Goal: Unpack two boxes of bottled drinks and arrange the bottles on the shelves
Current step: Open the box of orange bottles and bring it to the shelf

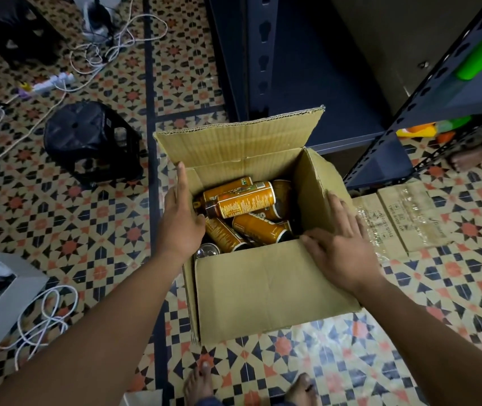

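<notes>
Dark metal slotted-post shelving unit [319,92] stands just beyond the open brown cardboard box [263,288]. Orange-labelled drink bottles [263,231] lie jumbled on their sides inside the box. Uppermost one: long axis roughly left–right, neck end toward the left hand [179,218], the nearer hand. Left hand flat against the left flap, fingers straight, holding nothing. Right hand [339,244] spread over the near flap edge, likewise empty.

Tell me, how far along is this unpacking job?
Done: the first box is open. In hand: the left hand and right hand press flat on its flaps, with the orange bottles lying jumbled inside. Left: no orange bottle shows on the shelf, and the second box looks taped shut.
</notes>
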Demonstrator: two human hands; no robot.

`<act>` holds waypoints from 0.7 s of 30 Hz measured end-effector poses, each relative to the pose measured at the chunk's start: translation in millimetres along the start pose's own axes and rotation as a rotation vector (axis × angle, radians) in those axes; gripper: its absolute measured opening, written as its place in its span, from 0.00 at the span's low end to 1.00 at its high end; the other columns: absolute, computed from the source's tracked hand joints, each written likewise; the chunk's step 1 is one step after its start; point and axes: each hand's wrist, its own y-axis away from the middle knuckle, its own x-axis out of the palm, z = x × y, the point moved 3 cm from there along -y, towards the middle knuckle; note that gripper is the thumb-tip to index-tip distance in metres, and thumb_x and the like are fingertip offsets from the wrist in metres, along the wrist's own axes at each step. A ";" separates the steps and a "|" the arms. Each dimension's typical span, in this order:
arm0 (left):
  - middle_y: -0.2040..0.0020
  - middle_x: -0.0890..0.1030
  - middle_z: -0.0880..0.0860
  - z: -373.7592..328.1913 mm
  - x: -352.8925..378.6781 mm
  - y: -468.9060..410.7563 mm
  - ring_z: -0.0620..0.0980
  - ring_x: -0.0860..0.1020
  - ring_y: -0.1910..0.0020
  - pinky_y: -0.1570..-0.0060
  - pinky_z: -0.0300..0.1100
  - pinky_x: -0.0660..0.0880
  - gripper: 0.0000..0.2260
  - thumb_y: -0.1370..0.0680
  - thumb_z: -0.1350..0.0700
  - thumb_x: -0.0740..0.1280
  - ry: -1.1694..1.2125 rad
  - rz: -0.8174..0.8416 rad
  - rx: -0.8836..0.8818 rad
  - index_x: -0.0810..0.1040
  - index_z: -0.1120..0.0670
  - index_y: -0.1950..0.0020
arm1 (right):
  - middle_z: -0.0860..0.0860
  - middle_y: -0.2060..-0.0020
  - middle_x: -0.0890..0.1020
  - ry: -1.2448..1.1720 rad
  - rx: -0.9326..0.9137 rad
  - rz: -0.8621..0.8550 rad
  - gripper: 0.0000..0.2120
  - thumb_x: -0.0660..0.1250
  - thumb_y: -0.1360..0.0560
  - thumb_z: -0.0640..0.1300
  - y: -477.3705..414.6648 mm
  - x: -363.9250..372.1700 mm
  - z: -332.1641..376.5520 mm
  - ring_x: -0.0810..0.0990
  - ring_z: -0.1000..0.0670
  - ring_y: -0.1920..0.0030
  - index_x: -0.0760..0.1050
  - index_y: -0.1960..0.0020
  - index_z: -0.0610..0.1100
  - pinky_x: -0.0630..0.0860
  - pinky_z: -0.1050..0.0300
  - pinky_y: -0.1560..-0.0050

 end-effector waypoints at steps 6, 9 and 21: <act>0.17 0.54 0.55 -3.0 -8.1 0.0 0.60 0.64 0.23 0.32 0.61 0.69 0.48 0.20 0.57 0.69 0.055 0.065 -0.020 0.31 0.37 0.21 | 0.54 0.35 0.77 -0.544 -0.051 -0.326 0.18 0.64 0.17 0.55 12.7 -38.5 19.3 0.74 0.63 0.34 0.81 0.63 0.50 0.70 0.66 0.40; 0.17 0.55 0.54 -3.8 -15.8 6.0 0.58 0.61 0.22 0.27 0.59 0.64 0.48 0.20 0.57 0.70 0.103 0.103 -0.042 0.33 0.37 0.20 | 0.53 0.63 0.84 -0.758 0.009 -0.289 0.27 0.62 0.17 0.60 27.2 -57.9 31.9 0.83 0.55 0.61 0.83 0.62 0.42 0.74 0.62 0.58; 0.18 0.58 0.54 -12.8 -38.1 30.8 0.60 0.77 0.35 0.49 0.49 0.77 0.50 0.20 0.53 0.71 0.027 0.189 -0.070 0.30 0.34 0.22 | 0.59 0.43 0.83 -0.624 0.237 0.304 0.27 0.57 0.27 0.75 118.4 -80.4 18.7 0.85 0.52 0.46 0.78 0.39 0.60 0.77 0.46 0.39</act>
